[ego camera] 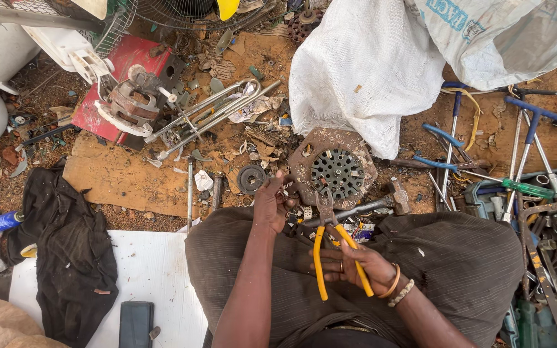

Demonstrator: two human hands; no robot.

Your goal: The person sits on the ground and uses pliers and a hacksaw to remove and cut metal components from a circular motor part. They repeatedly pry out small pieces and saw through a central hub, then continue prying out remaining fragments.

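Down below me, the ground [130, 174] is bare orange dirt littered with scrap, with a white board [156, 270] laid at the lower left carrying a black cloth [72, 251] and a dark phone [136, 324]. I see white woven sacks [369, 64] heaped at the top right, a red metal housing [120, 77] with a rusty part on it at the upper left, and a jumble of blue-handled tools [523, 148] along the right edge. I am looking at a person sitting with knees spread in dark ribbed trousers. My right hand [356, 267] is wrapped closed around the yellow handles of the pliers [330, 248], which sit over the lap between the knees. Their long axis runs almost straight away from the body, handles toward me and the rusty nose pointing up the picture toward a round perforated metal disc [336, 173] lying on the ground just ahead. My left hand [271, 205] is curled shut at the edge of that disc, and I cannot tell what, if anything, it grips. A hammer [372, 205] lies crosswise just beyond the plier nose
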